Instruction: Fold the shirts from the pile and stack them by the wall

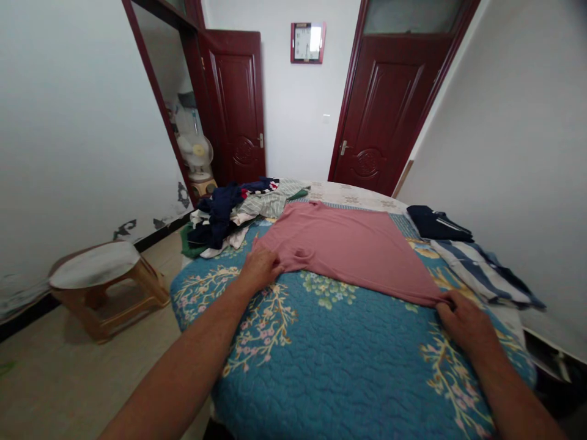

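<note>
A pink T-shirt (358,241) lies spread sideways on a blue quilted cover with flowers (348,354). My left hand (260,269) is closed on the shirt near its sleeve, at the near left edge. At the near right corner, by the hem, my right hand (465,318) pinches the cloth between thumb and fingers. Between the hands the near edge of the shirt runs fairly straight, with a small bunched fold close to my left hand. The collar sits toward the far left.
A heap of loose clothes (224,211) lies at the table's far left. Along the right edge are a folded dark garment (435,223) and a striped white-and-blue garment (481,269). A brown stool (107,287) stands on the floor at left. A wall clock (307,43) hangs between doors.
</note>
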Motion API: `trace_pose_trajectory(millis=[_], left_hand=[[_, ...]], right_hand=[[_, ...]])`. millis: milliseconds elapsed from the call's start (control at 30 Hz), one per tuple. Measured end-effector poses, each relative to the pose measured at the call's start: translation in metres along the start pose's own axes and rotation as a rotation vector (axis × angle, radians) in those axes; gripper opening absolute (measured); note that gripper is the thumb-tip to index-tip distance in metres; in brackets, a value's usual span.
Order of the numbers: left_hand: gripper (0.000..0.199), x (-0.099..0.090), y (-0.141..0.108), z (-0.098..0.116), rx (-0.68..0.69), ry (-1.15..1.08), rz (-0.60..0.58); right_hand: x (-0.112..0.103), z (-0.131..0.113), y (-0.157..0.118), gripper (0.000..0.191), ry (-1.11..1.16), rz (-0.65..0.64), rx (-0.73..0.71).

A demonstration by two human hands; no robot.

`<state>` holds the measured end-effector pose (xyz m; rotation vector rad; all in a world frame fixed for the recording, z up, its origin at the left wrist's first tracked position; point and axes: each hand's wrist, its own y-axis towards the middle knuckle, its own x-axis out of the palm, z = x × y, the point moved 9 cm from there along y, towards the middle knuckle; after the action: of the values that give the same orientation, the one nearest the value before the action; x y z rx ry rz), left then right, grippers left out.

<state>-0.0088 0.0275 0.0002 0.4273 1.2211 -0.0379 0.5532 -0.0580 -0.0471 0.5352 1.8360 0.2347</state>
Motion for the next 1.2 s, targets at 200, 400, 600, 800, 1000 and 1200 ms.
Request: trace_pose_trajectory(millis=[200,400,600,800,1000,1200], left_hand=[[0.016,0.001,-0.004,0.015,-0.022,0.069,0.080],[0.022,0.009,-0.004,-0.015,-0.277,0.026,-0.024],[0.013,0.004,-0.002,-0.015,-0.241,0.040,0.014],[0.019,-0.009,0.001,-0.027,-0.317,-0.093,0.116],[0.031,0.001,0.006,-0.034,-0.263,-0.303,0.097],[0.054,-0.006,0.016,-0.016,-0.037,-0.392,0.067]], right_hand=[[0.002,0.005,0.000,0.029,-0.001,-0.027,0.030],[0.003,0.005,0.000,0.031,-0.008,-0.011,0.021],[-0.001,-0.002,0.000,0.033,-0.006,-0.022,0.004],[-0.010,-0.010,-0.004,0.035,0.023,-0.042,0.074],[-0.009,-0.010,-0.005,0.038,0.020,-0.059,0.106],[-0.009,-0.022,-0.002,0.036,0.065,-0.037,-0.042]])
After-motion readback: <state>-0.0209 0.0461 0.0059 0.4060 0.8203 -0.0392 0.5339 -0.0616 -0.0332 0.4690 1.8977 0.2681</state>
